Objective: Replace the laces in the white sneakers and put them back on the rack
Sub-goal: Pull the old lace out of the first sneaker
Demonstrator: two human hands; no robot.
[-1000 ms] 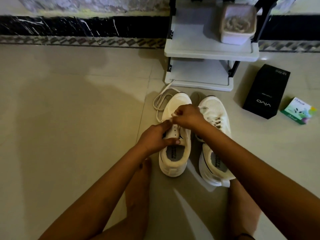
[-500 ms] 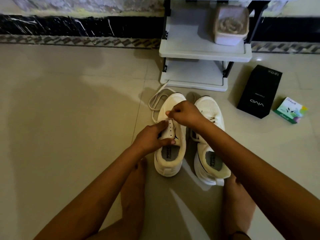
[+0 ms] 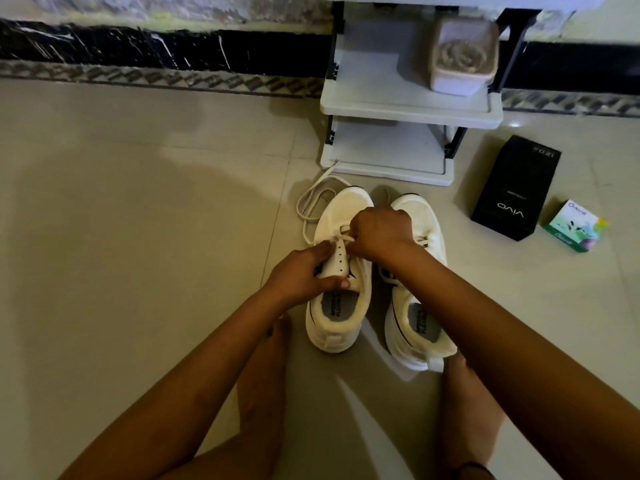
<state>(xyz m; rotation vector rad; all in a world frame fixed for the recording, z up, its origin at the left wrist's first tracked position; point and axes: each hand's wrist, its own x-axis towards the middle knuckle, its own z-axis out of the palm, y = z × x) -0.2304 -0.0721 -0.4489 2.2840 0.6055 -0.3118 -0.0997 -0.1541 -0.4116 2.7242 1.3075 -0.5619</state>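
Left hand (image 3: 298, 271) grips the sneaker (image 3: 337, 327) beside its eyelets; right hand (image 3: 381, 233) pinches the lace (image 3: 341, 238).

From nine o'clock of the left sneaker (image 3: 334, 336) we find broad bare floor (image 3: 138, 237), easy passage. At twelve the rack (image 3: 408, 110) stands close past both toes, with a loose lace (image 3: 325, 176) looped at eleven. The right sneaker (image 3: 420, 209) blocks three; beyond it, at two, lie a black box (image 3: 516, 188) and a green box (image 3: 573, 225). Our left foot (image 3: 266, 375) and right foot (image 3: 467, 410) flank six.

Mostly unlaced white sneaker (image 3: 337, 323) and laced white sneaker (image 3: 412, 341) stand upright before the rack (image 3: 408, 112); loose lace (image 3: 313, 202) loops toward it.
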